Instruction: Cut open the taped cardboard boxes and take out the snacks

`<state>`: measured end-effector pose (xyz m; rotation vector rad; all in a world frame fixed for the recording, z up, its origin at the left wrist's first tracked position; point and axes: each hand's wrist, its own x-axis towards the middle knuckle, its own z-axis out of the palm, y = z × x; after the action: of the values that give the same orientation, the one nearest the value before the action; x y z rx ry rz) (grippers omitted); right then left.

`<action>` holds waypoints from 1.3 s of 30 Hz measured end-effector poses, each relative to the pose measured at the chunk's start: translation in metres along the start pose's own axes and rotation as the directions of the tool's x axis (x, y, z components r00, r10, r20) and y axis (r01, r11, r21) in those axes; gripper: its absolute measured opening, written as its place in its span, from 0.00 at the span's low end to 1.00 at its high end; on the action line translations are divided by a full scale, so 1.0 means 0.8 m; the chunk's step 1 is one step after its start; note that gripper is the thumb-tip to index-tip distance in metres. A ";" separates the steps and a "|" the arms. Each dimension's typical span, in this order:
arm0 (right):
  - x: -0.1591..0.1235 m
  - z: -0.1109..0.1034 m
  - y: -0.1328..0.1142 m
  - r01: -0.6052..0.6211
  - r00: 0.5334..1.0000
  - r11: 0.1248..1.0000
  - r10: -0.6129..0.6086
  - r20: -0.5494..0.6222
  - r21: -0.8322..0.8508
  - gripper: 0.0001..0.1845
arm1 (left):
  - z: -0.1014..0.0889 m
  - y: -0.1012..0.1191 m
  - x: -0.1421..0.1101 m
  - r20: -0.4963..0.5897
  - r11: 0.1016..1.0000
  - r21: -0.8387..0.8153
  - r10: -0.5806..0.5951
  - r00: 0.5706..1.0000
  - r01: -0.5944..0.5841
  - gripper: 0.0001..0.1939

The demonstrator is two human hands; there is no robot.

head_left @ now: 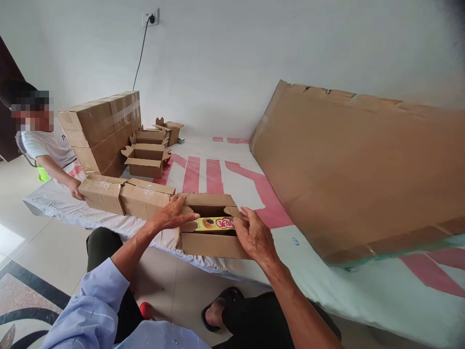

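Between my two hands, the open box (214, 246) is lying on the white and red sheet (283, 237), near its front edge. From my distant place, I am watching it through the head camera. Inside the open box, a yellow packet (214, 223) is showing red and white print and a small round picture.

My left hand (172, 213) is reaching to the left end of the open box, with its thumb and fingers standing wide apart, and the thumb is pointing over the opening. My right hand (256, 235) is touching the right end of the open box, its fingers bending and standing more narrow; I cannot tell if they are pinching the end flap.

To the left of the open box, two taped boxes (145, 198) are lying end to end in a row. At the far left end of this row, a hand of another person (76, 189) is touching the cardboard. Behind the row, to the left of the open box, a stack of closed boxes (98, 126) is standing, and beside it several small open boxes (146, 167) are sitting with raised flaps. To the right of the open box, a big cardboard piece (356, 179) is leaning near the wall (218, 58). Far behind the open box, a black cable (140, 58) is hanging from a wall socket (154, 17).
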<state>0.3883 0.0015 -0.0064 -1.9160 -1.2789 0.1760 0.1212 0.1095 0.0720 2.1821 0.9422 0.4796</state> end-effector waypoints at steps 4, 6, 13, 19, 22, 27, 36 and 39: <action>-0.008 -0.010 0.021 -0.041 0.997 0.998 0.038 0.061 0.049 0.40 | 0.025 0.006 0.003 -0.050 0.991 0.069 -0.111 0.993 0.114 0.42; -0.011 -0.008 0.022 -0.048 0.997 0.997 0.044 0.061 0.060 0.40 | 0.026 0.008 -0.004 -0.091 0.987 0.094 -0.124 0.988 0.132 0.42; -0.011 -0.006 0.017 -0.083 0.995 0.996 0.082 0.057 0.023 0.39 | -0.004 0.023 -0.034 -0.033 0.951 0.309 -0.007 0.999 0.017 0.19; -0.016 -0.011 0.014 -0.089 0.994 0.996 0.091 0.056 -0.029 0.39 | -0.026 0.048 -0.053 -0.087 0.855 0.506 -0.083 0.993 0.116 0.10; -0.017 -0.016 0.011 -0.097 0.993 0.995 0.099 0.066 -0.032 0.39 | -0.031 0.060 -0.075 -0.132 0.780 0.583 -0.186 0.974 0.228 0.07; -0.025 -0.017 -0.020 -0.118 0.988 0.993 0.118 0.096 -0.011 0.41 | -0.042 0.066 -0.101 -0.233 0.692 0.627 -0.272 0.934 0.358 0.08; -0.047 -0.003 -0.073 -0.090 0.988 0.996 0.088 0.127 0.014 0.42 | -0.014 0.040 -0.059 -0.111 0.863 0.502 -0.005 0.994 0.061 0.15; -0.042 -0.013 -0.057 -0.164 0.979 0.980 0.148 0.141 0.113 0.40 | -0.015 0.033 -0.056 -0.088 0.878 0.474 -0.024 0.996 0.063 0.19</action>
<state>0.3448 -0.0248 0.0215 -1.9229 -1.1726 0.4598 0.0973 0.0691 0.0968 2.5878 1.2571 0.3371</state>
